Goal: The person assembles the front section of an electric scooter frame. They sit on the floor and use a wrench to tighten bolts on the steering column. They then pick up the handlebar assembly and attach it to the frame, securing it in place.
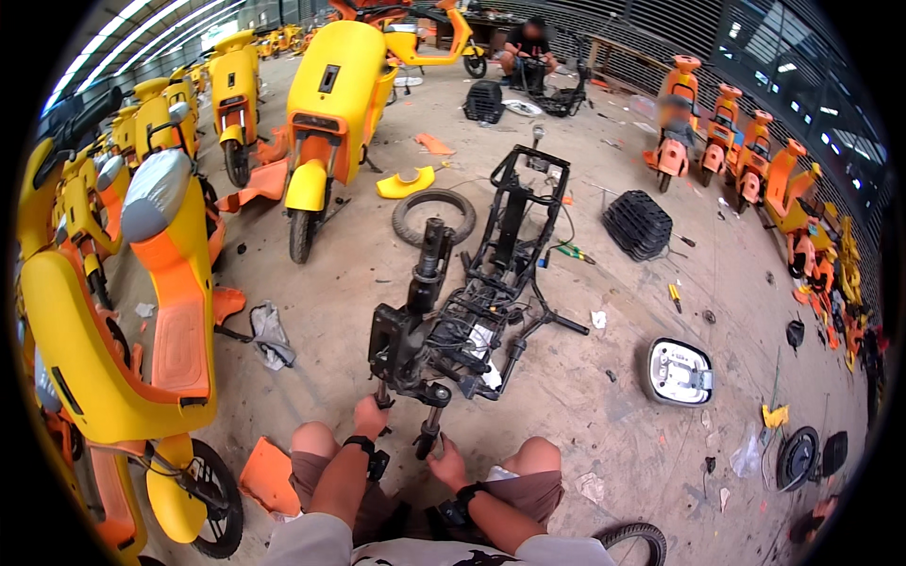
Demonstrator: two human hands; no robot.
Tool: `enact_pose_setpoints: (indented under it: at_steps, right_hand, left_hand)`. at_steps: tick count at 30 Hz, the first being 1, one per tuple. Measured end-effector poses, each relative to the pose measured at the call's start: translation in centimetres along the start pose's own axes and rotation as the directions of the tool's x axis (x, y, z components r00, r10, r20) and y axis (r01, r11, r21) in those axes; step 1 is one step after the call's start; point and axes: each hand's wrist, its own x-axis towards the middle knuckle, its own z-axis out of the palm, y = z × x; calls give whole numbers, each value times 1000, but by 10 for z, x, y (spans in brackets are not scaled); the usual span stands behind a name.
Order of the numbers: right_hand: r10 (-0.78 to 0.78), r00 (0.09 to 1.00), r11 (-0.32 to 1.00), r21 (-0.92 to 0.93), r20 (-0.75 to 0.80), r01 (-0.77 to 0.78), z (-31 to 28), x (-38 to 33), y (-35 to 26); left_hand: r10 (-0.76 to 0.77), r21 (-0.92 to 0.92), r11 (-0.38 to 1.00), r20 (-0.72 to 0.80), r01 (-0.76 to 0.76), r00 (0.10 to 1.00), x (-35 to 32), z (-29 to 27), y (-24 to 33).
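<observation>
A stripped black scooter frame lies on the floor in front of me, with loose wiring across its middle. The near end carries a front fork, its two legs pointing toward me. My left hand is closed around the end of the left fork leg. At the lower end of the right fork leg, my right hand holds on from the right side; its far fingers are partly hidden. The handlebar sticks out on the frame's right.
A loose tyre and a yellow panel lie beyond the fork. Yellow scooters crowd the left. Rightward are a black basket, a screwdriver and a white-lined shell. A person crouches far back.
</observation>
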Motion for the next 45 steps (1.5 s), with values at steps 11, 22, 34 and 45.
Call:
enact_pose_setpoints:
  at_steps: [11,22,34,45]
  right_hand:
    - [39,991,999,-3,129,-39,-7,-10,-9]
    - [-20,991,1000,2,136,20,3,-8,7]
    - [-77,982,996,51,175,69,14,-3,30]
    - [-69,972,998,6,225,69,1,-6,12]
  left_hand:
    - [38,-32,999,-136,-43,990,0,15,-10]
    - [132,-55,989,-127,-140,983,5,26,-16]
    - [155,20,988,-72,-154,985,5,16,-10]
    - [121,-22,992,-122,-125,985,1,16,-11]
